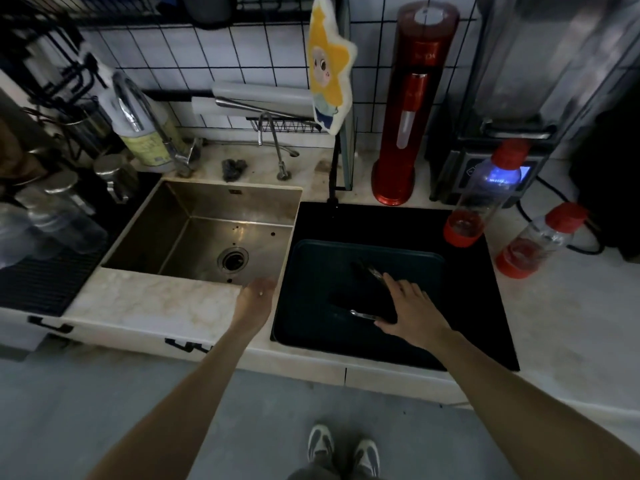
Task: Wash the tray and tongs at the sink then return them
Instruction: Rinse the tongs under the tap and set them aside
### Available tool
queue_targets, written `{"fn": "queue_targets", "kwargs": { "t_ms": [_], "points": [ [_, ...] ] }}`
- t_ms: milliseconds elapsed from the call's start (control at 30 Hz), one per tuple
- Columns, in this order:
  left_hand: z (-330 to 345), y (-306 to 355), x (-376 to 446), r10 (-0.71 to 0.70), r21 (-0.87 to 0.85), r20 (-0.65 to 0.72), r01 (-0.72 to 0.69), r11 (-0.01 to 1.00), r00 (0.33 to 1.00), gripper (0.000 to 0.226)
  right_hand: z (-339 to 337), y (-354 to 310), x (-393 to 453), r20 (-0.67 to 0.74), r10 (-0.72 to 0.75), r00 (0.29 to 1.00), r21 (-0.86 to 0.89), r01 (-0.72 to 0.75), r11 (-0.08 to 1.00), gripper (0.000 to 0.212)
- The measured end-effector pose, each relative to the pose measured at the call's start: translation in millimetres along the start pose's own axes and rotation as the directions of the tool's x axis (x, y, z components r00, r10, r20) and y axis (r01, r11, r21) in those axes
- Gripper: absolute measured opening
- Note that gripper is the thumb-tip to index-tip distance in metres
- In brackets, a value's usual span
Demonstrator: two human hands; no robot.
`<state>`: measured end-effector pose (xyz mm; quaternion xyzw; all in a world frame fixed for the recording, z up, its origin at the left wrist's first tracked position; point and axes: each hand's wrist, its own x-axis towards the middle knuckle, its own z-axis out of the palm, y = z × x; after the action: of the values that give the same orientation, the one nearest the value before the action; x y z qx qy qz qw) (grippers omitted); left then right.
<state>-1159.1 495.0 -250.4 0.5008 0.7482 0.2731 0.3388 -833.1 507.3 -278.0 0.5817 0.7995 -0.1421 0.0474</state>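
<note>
Desk [145,306]: pale stone, spanning the frame; we log it as carrying everything below.

Sink [194,233]: steel basin, centre-left of the frame, dry-looking, drain at its lower right.

Tray [311,306]: dark, rectangular, lower centre-right, lying flat on a black surface just right of the sink.

Tongs [363,292]: dark, inside the tray, long axis running from upper left to lower right, a metal end showing low near the thumb.

Right hand [408,306]: fingers spread and nearly straight, laid over the lower-right end of the tongs; we cannot tell whether the grip has closed. We judge it the nearer hand for the pick-up.

Left hand [258,296]: loose, holding nothing, at the desk edge between sink and tray.
</note>
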Motion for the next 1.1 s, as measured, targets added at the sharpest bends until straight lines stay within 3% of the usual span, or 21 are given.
{"fn": "queue_targets", "kwargs": {
  "t_ms": [133, 233, 367, 467, 567, 700, 767, 900, 1100],
  "points": [
    [-9, -9, -12, -0.053, -0.018, 0.002, 0.053, 0.998, 0.999, 0.037, -1, -6, 8, -0.099, -0.008, 0.995, 0.082, 0.017, 0.996, 0.098],
    [-15, -15, -16, -0.100, -0.090, 0.017, 0.101, 0.991, 0.995, 0.040, -4, -20, 21, -0.131, 0.069, 0.989, 0.239, -0.036, 0.970, 0.089],
    [-27, -23, -9, -0.164, -0.208, 0.088, 0.179, 0.962, 0.982, 0.028, -17, -58, 46, -0.141, 0.183, 0.973, 0.560, -0.074, 0.825, 0.053],
    [-34, -30, 1, -0.124, -0.218, 0.100, 0.144, 0.965, 0.987, 0.025, -28, -81, 66, -0.079, 0.187, 0.979, 0.662, -0.089, 0.744, 0.036],
    [-53, -29, 6, -0.031, -0.184, 0.120, 0.053, 0.981, 0.992, 0.026, -31, -109, 91, 0.014, 0.191, 0.982, 0.741, -0.138, 0.657, 0.037],
    [-84, -37, 30, 0.073, -0.186, 0.161, -0.043, 0.982, 0.984, 0.013, -40, -160, 123, 0.235, 0.186, 0.954, 0.877, -0.290, 0.382, 0.036],
    [-95, -41, 47, 0.071, -0.143, 0.206, -0.042, 0.989, 0.976, 0.015, -47, -185, 138, 0.293, 0.159, 0.943, 0.890, -0.329, 0.315, 0.030],
    [-121, -58, 90, 0.018, 0.004, 0.350, -0.020, 1.000, 0.937, 0.021, -56, -244, 173, 0.326, 0.147, 0.934, 0.889, -0.356, 0.288, 0.024],
    [-167, -69, 123, 0.033, -0.093, 0.433, 0.008, 0.996, 0.901, 0.027, -59, -305, 220, 0.308, 0.171, 0.936, 0.902, -0.345, 0.260, 0.032]
  ]
}}
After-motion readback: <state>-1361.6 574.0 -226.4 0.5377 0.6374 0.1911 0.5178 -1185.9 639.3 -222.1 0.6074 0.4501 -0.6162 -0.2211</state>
